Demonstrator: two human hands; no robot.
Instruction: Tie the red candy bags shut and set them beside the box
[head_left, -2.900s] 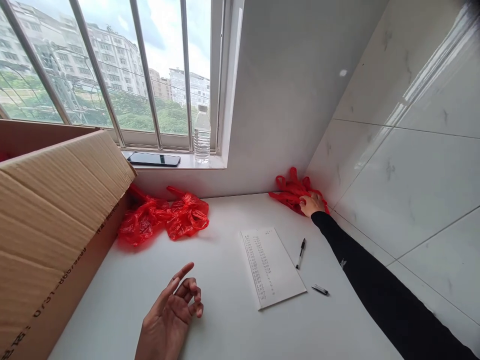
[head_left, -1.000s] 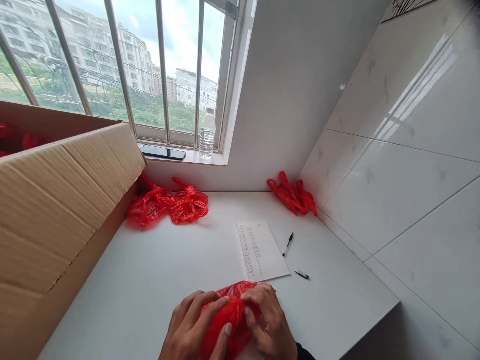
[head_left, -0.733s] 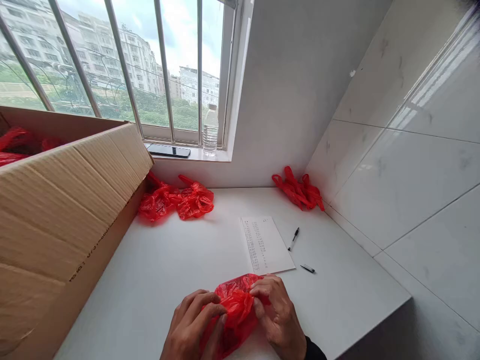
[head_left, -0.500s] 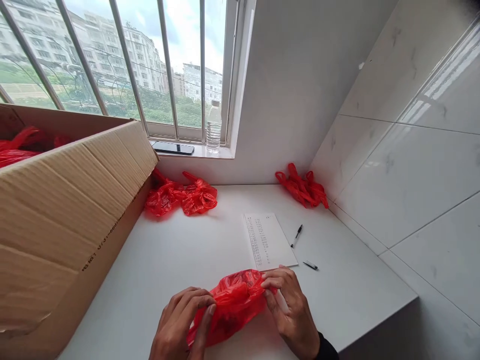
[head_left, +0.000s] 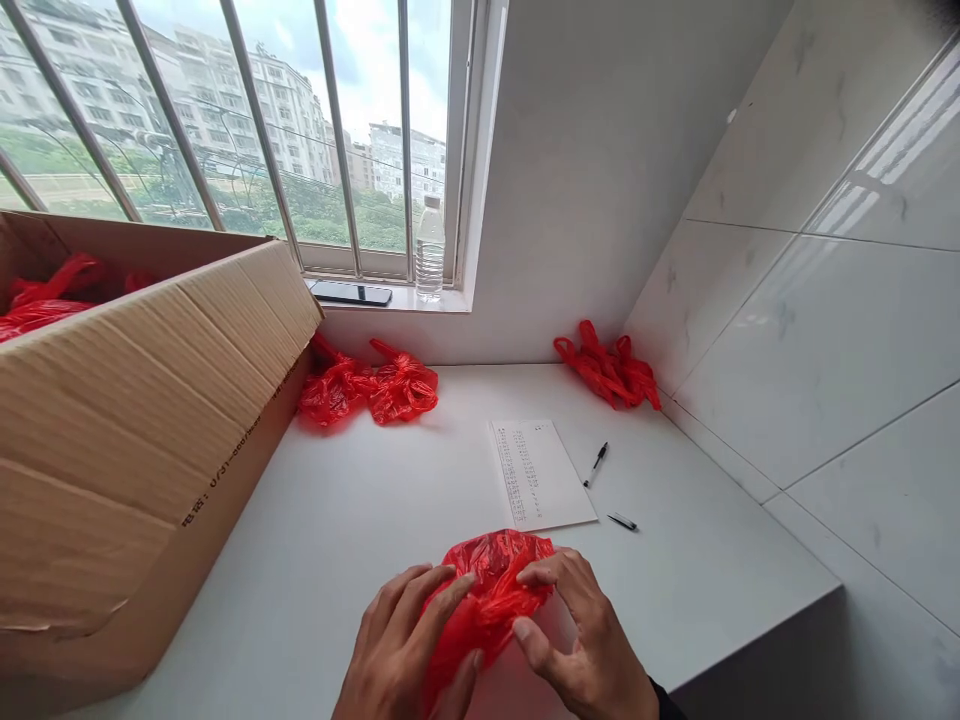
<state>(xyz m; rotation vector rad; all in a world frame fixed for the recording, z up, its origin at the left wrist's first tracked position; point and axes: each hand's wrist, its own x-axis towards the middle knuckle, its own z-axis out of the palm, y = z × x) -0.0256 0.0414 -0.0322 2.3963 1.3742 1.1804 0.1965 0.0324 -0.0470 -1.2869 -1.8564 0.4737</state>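
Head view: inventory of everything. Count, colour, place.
Table: 1, white, foreground
Box: 1, brown, left, red plastic inside
Front bag: 1, red, bottom centre
Rear bags: 2, red, beside box
Bag heap: 1, red, back right
Pad: 1, white, mid-table
Pen-like items: 2, black and clear, right of pad
Phone: 1, black, windowsill
Bottle: 1, clear, windowsill
Window: 1, grey-barred, back left
Walls: 2, pale, back and right
Left hand: 1, bare, front bag's left
Right hand: 1, bare, front bag's right
Sleeve: 1, black, right wrist

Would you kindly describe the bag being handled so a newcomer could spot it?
On the white table, look just nearer than the page. The red bag there is crumpled; unlike the other bags, it has the left hand and right hand on it.
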